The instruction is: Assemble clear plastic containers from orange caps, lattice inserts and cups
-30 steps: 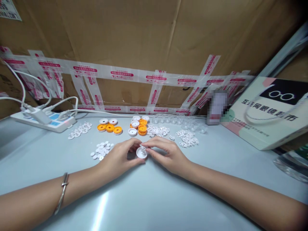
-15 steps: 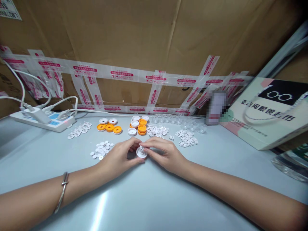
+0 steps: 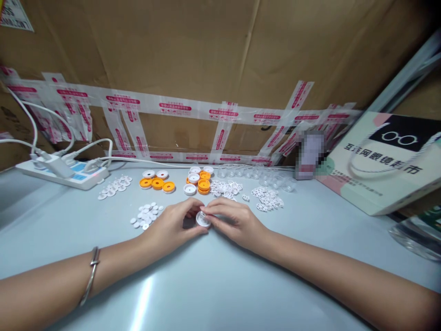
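Low over the table, my left hand (image 3: pixel 171 223) curls its thumb and fingers around the rim of a shallow white round cap (image 3: pixel 203 222). The fingertips of my right hand (image 3: pixel 240 221) are pinched together over the cap's middle, on a small white stemmed piece that they mostly cover. Whether that piece is fixed to the cap, I cannot tell. Beyond my left wrist lies a cluster of small white discs (image 3: pixel 146 214). Orange and white round caps (image 3: pixel 157 184) sit behind my hands, some stacked. Flat white cut-out pieces (image 3: pixel 268 198) lie in piles further right.
White stemmed discs (image 3: pixel 115 187) lie near a power strip (image 3: pixel 74 177) with cables at the left. Clear plastic cups (image 3: pixel 265 175) line the back. A large cardboard box (image 3: pixel 193 55) walls off the rear. A paper bag (image 3: pixel 379 184) and a clear container (image 3: pixel 413 236) stand right.
My right fingertips have come down slightly onto the small white piece, which showed more between them before. My left hand keeps its hold on the cap.
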Available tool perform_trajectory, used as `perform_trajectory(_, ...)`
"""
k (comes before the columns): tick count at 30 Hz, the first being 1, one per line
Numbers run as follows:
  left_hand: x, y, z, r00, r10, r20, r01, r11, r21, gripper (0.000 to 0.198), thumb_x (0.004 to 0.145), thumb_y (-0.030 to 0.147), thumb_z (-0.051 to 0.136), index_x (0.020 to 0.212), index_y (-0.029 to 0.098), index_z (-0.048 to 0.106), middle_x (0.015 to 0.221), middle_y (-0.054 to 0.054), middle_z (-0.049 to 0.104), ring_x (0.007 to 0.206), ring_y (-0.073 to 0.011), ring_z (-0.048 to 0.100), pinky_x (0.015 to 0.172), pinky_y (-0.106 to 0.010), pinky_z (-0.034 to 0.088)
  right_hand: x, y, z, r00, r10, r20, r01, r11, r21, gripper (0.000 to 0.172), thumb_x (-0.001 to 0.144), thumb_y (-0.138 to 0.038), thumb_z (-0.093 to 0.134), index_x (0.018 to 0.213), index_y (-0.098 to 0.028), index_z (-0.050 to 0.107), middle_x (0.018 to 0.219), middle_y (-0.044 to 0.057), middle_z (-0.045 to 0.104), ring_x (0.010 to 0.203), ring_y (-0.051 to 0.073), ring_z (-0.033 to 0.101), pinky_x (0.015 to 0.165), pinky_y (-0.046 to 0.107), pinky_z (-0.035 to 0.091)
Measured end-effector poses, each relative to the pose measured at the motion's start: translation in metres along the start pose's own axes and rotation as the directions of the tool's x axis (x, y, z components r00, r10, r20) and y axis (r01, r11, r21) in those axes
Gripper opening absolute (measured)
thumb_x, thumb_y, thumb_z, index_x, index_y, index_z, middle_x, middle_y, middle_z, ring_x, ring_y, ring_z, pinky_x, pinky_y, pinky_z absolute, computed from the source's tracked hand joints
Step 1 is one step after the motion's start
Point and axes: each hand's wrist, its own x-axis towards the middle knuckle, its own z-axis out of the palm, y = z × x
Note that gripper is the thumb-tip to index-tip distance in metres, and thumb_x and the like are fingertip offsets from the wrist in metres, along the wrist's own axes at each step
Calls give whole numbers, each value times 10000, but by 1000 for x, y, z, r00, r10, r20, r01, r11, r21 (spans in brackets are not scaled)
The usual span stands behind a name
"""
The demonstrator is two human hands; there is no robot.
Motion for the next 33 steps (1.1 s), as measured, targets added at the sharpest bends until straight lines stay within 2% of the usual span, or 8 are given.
perform_trajectory(6, -1, 0, 0, 1000, 7, -2, -7, 999, 50, 181, 778, 248, 587, 945, 190, 548, 877, -15, 653, 768, -154, 593, 684, -275, 459, -3, -2, 0, 1000, 25, -9, -25, 1000, 6, 234, 849, -182, 540, 1062, -203, 634, 899, 69, 662, 802, 142, 631, 705, 283, 534)
perform_trajectory(10, -1, 1, -1, 1000, 5, -27, -3, 995, 99, 185, 779, 246, 571, 953, 195, 533, 886, -20, 639, 779, -159, 584, 690, -280, 453, 1, -4, -15, 994, 59, -87, -60, 998, -9, 276, 844, -183, 544, 1109, -214, 612, 880, 53, 681, 793, 144, 632, 738, 300, 518)
perform_trajectory(13, -2, 1, -1, 999, -22, -30, 25, 994, 110, 206, 780, 244, 554, 978, 199, 514, 908, -27, 634, 788, -165, 586, 694, -288, 454, 5, 5, -37, 966, 181, -184, -197, 978, -73, 164, 850, -213, 522, 907, -208, 676, 825, 39, 692, 772, 158, 629, 720, 308, 503)
perform_trajectory(18, -5, -1, -1, 999, -26, -25, 29, 991, 129, 251, 781, 250, 539, 1023, 201, 496, 938, -41, 629, 806, -178, 586, 710, -312, 456, 11, 33, -79, 885, 375, -277, -441, 865, -238, 232, 833, -332, 512, 752, -170, 658, 790, 55, 674, 773, 183, 611, 734, 317, 465)
perform_trajectory(22, -6, -3, -1, 1000, -21, -14, 23, 991, 134, 266, 780, 249, 545, 1034, 200, 486, 960, -49, 624, 835, -184, 586, 729, -321, 456, 15, 41, -109, 763, 646, -12, -600, 702, -383, 270, 802, -384, 515, 721, -160, 643, 757, 56, 667, 733, 185, 599, 665, 282, 435)
perform_trajectory(27, -4, -3, -2, 1000, -19, -13, 20, 992, 126, 264, 780, 236, 546, 1034, 201, 481, 942, -39, 620, 814, -172, 587, 716, -310, 456, 17, 33, -127, 565, 753, 337, -543, 647, -535, 256, 741, -418, 577, 782, -175, 643, 768, 37, 653, 700, 171, 570, 604, 254, 403)
perform_trajectory(29, -4, -2, -2, 1000, -19, -16, 21, 992, 121, 266, 780, 238, 546, 1035, 200, 480, 950, -45, 621, 817, -174, 589, 720, -314, 460, 16, 31, -128, 521, 764, 381, -513, 637, -575, 269, 701, -427, 617, 813, -182, 636, 800, 37, 647, 721, 176, 568, 610, 254, 400)
perform_trajectory(33, -5, -3, -2, 1000, -22, -19, 24, 994, 111, 290, 772, 239, 558, 1048, 204, 477, 988, -60, 621, 851, -188, 593, 751, -342, 469, 12, 34, -124, 497, 762, 416, -473, 640, -606, 257, 664, -398, 648, 807, -185, 629, 793, 38, 623, 734, 186, 560, 608, 258, 397)
